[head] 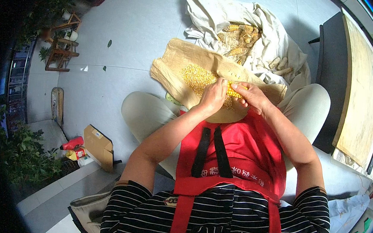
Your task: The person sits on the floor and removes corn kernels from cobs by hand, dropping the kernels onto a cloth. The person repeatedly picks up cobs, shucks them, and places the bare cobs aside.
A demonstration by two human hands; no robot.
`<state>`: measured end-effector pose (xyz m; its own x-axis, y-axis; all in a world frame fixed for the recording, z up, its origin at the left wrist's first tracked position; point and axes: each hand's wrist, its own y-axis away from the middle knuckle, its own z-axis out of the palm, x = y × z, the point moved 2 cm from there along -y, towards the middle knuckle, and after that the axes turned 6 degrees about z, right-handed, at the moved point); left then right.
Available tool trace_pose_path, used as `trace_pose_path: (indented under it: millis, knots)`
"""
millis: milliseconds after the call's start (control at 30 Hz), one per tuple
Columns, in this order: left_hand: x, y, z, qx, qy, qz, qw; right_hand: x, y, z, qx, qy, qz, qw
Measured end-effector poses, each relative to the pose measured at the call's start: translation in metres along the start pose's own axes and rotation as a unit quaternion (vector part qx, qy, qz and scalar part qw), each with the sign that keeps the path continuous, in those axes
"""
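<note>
Both of my hands are on one ear of dried yellow corn (235, 89), held above a tan sheet-like wrap (174, 52). My left hand (214, 94) grips the ear's left end, with the thumb up against its kernels. On the other end, my right hand (251, 94) has its thumb on top and its fingers curled below. A heap of loose kernels (197, 76) lies in the hollow of the wrap, left of the ear. Further kernels lie under my hands, and a few sit on the raised fold above the ear.
Beyond the wrap, a white cloth sack (210, 7) lies open with dried corn ears (239, 51) inside. Several bare cobs (283, 70) rest on its right side. A dark cabinet with a wooden board (358, 92) stands at right; a cardboard box (98, 146) and plants at left.
</note>
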<state>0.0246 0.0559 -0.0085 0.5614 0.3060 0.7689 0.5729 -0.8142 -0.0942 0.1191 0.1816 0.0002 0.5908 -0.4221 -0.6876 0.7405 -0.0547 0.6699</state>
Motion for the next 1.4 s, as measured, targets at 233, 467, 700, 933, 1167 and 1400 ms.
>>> trace_pose_path:
  millis: [233,467,700,933,1167,1400]
  knots:
    - [-0.003,-0.002,-0.001,0.02,-0.003,-0.012,1.0,0.002,-0.001,0.0,-0.011,-0.028,-0.006,1.0]
    - [0.007,-0.011,-0.012,-0.012,0.138,-0.143,0.98,-0.002,-0.001,0.003,-0.013,-0.024,-0.015,1.0]
    - [-0.003,-0.014,-0.009,-0.059,0.361,-0.205,0.908,0.001,-0.013,0.0,0.03,0.042,-0.102,0.993]
    - [0.003,-0.018,-0.022,-0.12,0.469,-0.238,0.842,-0.006,-0.01,-0.002,0.08,0.094,-0.147,0.981]
    - [0.004,-0.019,-0.027,-0.166,0.49,-0.213,0.829,-0.004,-0.013,-0.006,0.081,0.099,-0.153,0.98]
    - [0.003,-0.018,-0.026,-0.177,0.469,-0.23,0.834,-0.006,-0.01,-0.008,0.11,0.198,-0.206,0.952]
